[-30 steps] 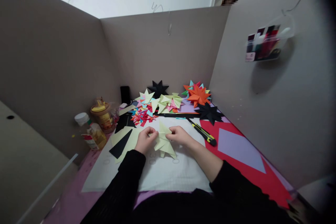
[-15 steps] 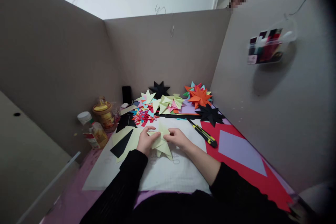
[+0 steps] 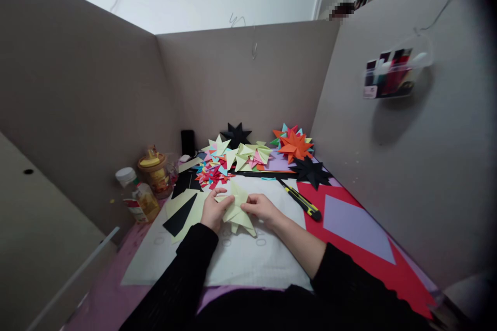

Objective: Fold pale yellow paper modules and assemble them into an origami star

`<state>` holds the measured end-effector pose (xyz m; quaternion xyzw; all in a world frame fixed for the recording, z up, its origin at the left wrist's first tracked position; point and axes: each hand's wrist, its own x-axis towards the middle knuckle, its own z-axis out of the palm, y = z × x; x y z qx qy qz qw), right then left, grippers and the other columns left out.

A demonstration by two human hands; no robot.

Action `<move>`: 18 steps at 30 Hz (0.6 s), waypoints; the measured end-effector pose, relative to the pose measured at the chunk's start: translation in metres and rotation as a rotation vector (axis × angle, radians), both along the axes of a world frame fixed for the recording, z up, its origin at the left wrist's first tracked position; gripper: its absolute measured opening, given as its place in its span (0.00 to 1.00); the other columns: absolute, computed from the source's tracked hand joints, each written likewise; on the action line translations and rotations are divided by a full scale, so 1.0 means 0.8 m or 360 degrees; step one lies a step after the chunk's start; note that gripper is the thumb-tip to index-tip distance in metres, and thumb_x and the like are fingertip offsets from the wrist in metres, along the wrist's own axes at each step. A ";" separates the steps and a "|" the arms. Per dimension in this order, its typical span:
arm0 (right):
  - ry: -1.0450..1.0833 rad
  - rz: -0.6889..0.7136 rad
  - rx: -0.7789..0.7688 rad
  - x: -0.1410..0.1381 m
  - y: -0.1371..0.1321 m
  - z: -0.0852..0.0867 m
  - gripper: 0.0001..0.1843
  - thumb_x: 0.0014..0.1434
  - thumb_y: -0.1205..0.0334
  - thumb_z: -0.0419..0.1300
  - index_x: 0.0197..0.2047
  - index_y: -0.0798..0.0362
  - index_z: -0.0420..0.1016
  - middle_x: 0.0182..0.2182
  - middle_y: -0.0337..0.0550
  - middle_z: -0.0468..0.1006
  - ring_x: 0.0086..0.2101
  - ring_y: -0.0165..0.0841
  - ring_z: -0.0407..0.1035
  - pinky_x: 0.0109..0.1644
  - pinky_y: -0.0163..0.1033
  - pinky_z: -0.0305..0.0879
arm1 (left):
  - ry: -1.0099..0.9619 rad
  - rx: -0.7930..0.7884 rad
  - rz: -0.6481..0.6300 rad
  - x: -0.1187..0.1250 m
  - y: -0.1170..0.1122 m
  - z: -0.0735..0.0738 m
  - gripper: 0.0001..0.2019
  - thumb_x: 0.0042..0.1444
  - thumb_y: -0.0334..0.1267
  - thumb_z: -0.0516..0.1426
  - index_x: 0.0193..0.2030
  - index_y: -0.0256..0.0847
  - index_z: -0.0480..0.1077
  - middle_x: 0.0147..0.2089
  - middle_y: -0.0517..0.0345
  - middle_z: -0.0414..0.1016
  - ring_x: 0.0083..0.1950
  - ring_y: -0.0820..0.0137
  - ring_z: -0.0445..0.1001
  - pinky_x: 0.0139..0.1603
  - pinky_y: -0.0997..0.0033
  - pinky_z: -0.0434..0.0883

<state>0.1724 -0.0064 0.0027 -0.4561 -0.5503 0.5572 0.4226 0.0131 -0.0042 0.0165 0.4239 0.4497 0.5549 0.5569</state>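
A pale green folded paper star piece [image 3: 237, 206] lies on the white mat [image 3: 240, 258] in front of me. My left hand [image 3: 213, 212] pinches its left side with the thumb on top. At its right edge my right hand [image 3: 261, 207] grips it with curled fingers. Both hands are closed on the paper. Black sleeves cover both forearms, the right one pushed up.
Finished paper stars, black [image 3: 236, 134], orange [image 3: 294, 146], pale green [image 3: 248, 154] and a second black one [image 3: 310, 171], lie at the back. A yellow-black utility knife [image 3: 301, 199] lies right of the hands. Red [image 3: 365, 253] and lilac [image 3: 355, 227] sheets lie right. Bottles [image 3: 135, 196] and a jar [image 3: 155, 173] stand left. Cardboard walls enclose the desk.
The green piece has been turned a little between the hands, and both hands have shifted slightly. The view has tilted a bit.
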 end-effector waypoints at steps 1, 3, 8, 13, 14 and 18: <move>0.0014 -0.0001 -0.0010 0.000 0.000 0.000 0.14 0.42 0.55 0.64 0.21 0.55 0.66 0.15 0.32 0.65 0.17 0.23 0.54 0.21 0.31 0.47 | 0.0011 0.0003 0.0002 0.000 0.000 0.000 0.25 0.36 0.40 0.68 0.41 0.38 0.63 0.21 0.61 0.73 0.19 0.72 0.70 0.22 0.75 0.67; 0.0028 -0.0004 -0.0020 0.001 0.000 0.001 0.14 0.42 0.56 0.64 0.20 0.55 0.66 0.15 0.32 0.65 0.17 0.23 0.54 0.21 0.31 0.46 | 0.0037 0.0014 0.0008 0.000 0.001 0.000 0.25 0.36 0.40 0.68 0.41 0.38 0.63 0.21 0.61 0.73 0.19 0.73 0.70 0.22 0.75 0.67; -0.0054 -0.0012 0.0044 0.004 0.001 0.006 0.11 0.42 0.60 0.62 0.18 0.55 0.65 0.14 0.32 0.65 0.17 0.23 0.54 0.22 0.32 0.47 | 0.0028 0.0033 -0.0034 -0.006 0.007 -0.002 0.27 0.39 0.42 0.67 0.45 0.35 0.65 0.21 0.61 0.73 0.20 0.73 0.70 0.22 0.76 0.66; -0.0115 -0.0048 0.0058 0.008 0.003 0.009 0.10 0.42 0.61 0.61 0.18 0.55 0.65 0.14 0.32 0.65 0.18 0.23 0.53 0.22 0.31 0.46 | -0.0079 -0.0054 -0.0114 -0.020 0.016 0.000 0.31 0.45 0.41 0.65 0.56 0.36 0.63 0.35 0.50 0.79 0.28 0.72 0.75 0.28 0.75 0.69; -0.0130 -0.0060 0.0064 0.009 0.003 0.009 0.10 0.42 0.61 0.61 0.18 0.55 0.65 0.14 0.32 0.65 0.18 0.23 0.53 0.22 0.31 0.45 | -0.0089 -0.0078 -0.0094 -0.024 0.018 0.000 0.31 0.46 0.41 0.64 0.58 0.37 0.62 0.39 0.48 0.79 0.30 0.72 0.75 0.28 0.76 0.69; -0.0147 -0.0162 0.0067 0.016 0.007 0.009 0.11 0.42 0.60 0.61 0.17 0.54 0.64 0.14 0.32 0.63 0.17 0.23 0.53 0.21 0.31 0.45 | -0.0176 -0.0071 0.0103 -0.035 0.025 0.002 0.29 0.53 0.43 0.59 0.61 0.40 0.58 0.49 0.46 0.75 0.42 0.71 0.76 0.33 0.78 0.69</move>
